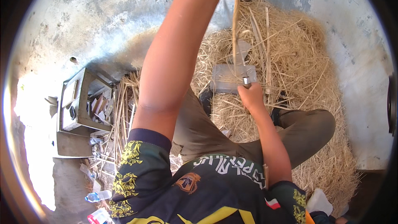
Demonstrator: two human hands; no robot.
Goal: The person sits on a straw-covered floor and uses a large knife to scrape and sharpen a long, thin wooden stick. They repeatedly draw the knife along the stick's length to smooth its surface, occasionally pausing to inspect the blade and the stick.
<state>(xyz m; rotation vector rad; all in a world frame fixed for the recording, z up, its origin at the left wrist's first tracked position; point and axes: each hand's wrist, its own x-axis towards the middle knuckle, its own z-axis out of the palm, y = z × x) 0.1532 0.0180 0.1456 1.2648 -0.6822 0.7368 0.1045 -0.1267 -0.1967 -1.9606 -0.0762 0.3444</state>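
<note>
Right hand (250,96) fisted on knife (244,72), left hand out of frame holding cane (235,20) top; cane stiff, light, grip ends

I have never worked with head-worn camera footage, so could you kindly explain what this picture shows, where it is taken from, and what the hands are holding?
There is no machine: a person's two bare hands, filmed looking down by a wide fisheye camera on their head, which bends straight edges. The person sits on a heap of straw on a concrete floor. The right hand grips a knife handle, its blade against a long thin cane. The left arm reaches up out of the picture, so that hand is hidden. At the left stands a wooden crate among cane strips and plastic bottles.
</note>
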